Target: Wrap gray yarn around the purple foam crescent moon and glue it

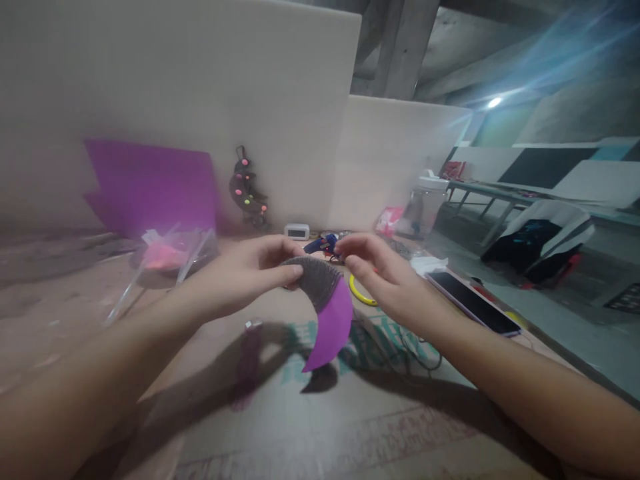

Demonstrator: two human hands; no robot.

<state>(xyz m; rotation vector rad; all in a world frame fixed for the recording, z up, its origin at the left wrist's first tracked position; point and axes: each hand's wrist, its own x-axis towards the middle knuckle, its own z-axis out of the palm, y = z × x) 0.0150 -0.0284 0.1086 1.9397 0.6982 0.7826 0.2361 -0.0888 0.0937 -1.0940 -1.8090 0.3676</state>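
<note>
My left hand (255, 270) pinches the upper end of a purple card crescent (333, 323) between thumb and fingers. Dark grey cord (320, 277) is wound in close rows round the crescent's upper part, while its lower tip is bare purple. Just right of the crescent, my right hand (383, 270) has its fingers curled in towards the thumb. Anything between those fingertips is too small to make out. Beyond the hands lies a blue glue gun (320, 245). A yellow ring (361, 291) rests on the table beside my right hand, and loose cord (425, 363) trails below it.
A phone (473, 300) lies at the right, near the table edge. Behind stand a clear bottle (425, 203), a small white digital device (297, 231) and a decorated dark crescent (245, 190). Purple sheets (155, 187) lean on the white board; plastic bags (173, 257) lie at left.
</note>
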